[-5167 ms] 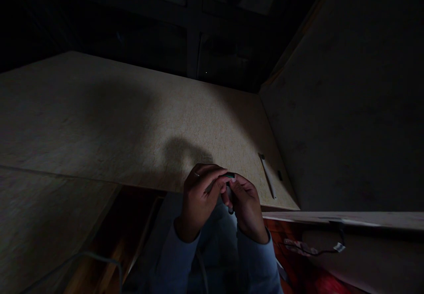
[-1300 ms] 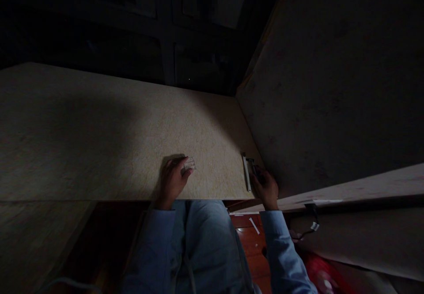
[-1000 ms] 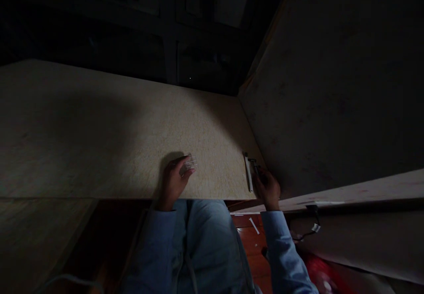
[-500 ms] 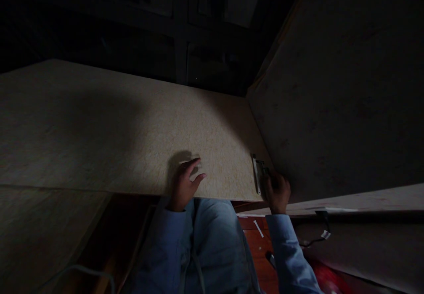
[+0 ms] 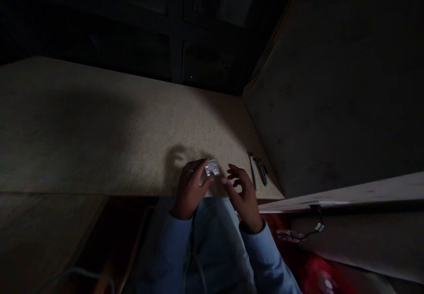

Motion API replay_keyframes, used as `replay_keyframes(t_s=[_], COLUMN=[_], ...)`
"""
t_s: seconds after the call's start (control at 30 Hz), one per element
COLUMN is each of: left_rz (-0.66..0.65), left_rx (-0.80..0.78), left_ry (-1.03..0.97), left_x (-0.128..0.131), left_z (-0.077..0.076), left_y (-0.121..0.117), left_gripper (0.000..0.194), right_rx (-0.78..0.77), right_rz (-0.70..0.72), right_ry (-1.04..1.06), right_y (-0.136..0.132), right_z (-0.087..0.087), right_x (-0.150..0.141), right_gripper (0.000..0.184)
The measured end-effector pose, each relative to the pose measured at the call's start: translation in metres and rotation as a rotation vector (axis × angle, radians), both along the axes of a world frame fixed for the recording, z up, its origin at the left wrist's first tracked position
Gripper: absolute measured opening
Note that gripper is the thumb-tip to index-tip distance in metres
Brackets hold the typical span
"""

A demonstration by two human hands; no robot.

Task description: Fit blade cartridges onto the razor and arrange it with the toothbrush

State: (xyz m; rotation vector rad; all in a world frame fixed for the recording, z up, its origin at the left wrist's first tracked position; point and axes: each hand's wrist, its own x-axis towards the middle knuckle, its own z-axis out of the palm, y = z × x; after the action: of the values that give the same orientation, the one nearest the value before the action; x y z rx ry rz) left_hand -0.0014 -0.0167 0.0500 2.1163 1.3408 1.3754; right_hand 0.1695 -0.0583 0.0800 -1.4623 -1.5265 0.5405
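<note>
Reading the clock with the block at its centre and twelve away from us, we are seeing a small, clear, squarish plastic block (image 5: 212, 169) just above or on the near part of the pale, veined, stone-look tabletop (image 5: 165, 121); we are failing to tell whether it is touching the surface. Our left hand (image 5: 191, 193), coming in from seven o'clock, is pinching the block's left side between thumb and fingers, which are standing only as far apart as the block requires. The block is showing its broad face upward to us, with its side edges leaning slightly from eleven toward five; its outline is looking too nearly square for us to pick out a long axis. Our right hand (image 5: 244, 195) is hovering at four o'clock, its thumb and fingers loosely curving and parted around nothing, near the block but apart from it. Beyond that hand, toward three o'clock, a slim white stick with a dark far tip (image 5: 254, 173) is lying with its length running from just before twelve to just before six. Right beside it, a dark, T-headed, razor-like tool (image 5: 264, 174) is lying nearly parallel, its head pointing toward eleven.
</note>
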Motion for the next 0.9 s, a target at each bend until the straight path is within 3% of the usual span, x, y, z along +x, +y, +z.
replay_keyframes(t_s=[0.17,0.37,0.53,0.63,0.73,0.83,0.9], left_rz=[0.011,0.070,0.031,-0.018,-0.050,-0.064,-0.066], left_rx=[0.068,0.083,0.068,0.029,-0.033,-0.094,-0.122], left_ry=[0.082,-0.054,-0.121,-0.135,-0.109,-0.057,-0.039], left_x=[0.009,0.025,0.038,0.039,0.037,0.034,0.033], left_z=[0.005,-0.003,-0.002,0.000,-0.005,-0.016,-0.026], left_y=[-0.005,-0.008,-0.014,-0.016,-0.014,-0.008,-0.004], left_gripper=[0.046,0.049,0.054,0.059,0.054,0.043,0.039], right_rx=[-0.047,-0.066,-0.115,-0.149,-0.165,-0.268,-0.360], right_rz=[0.059,0.017,0.056,0.019,-0.151,-0.319,-0.280], right_ry=[-0.099,-0.202,-0.208,-0.171,-0.248,-0.592,-0.899], right_y=[0.020,0.025,0.026,0.033,0.046,0.063,0.073], right_z=[0.007,0.017,0.022,0.020,0.014,0.008,0.004], right_x=[-0.014,-0.015,-0.004,0.027,0.077,0.128,0.151], right_gripper=[0.032,0.036,0.040,0.048,0.053,0.041,0.033])
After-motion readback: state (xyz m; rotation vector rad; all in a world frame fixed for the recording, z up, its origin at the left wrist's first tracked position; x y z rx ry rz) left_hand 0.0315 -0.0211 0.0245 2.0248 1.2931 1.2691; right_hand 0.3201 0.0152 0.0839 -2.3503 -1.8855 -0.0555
